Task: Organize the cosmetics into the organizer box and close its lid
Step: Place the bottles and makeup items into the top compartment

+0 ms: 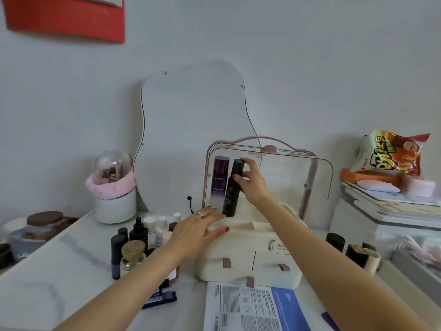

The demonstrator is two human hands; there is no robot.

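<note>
A cream organizer box [238, 259] stands mid-table with its clear, pink-rimmed lid [286, 177] raised. Inside at the left a purple-and-white bottle [219, 180] stands upright. My right hand [253, 185] grips a tall black bottle [231, 189] near its cap, holding it slightly tilted beside the purple one, its base inside the box. My left hand [198, 232] rests flat with fingers spread on the box's left edge. Several small bottles [138, 237] cluster on the table left of the box.
A curvy mirror [193, 130] leans on the wall behind. A white brush cup [114, 201] with a pink band stands back left. Dark jars [353, 249] sit right of the box; a snack bag [391, 151] tops a stack. A printed leaflet [253, 306] lies in front.
</note>
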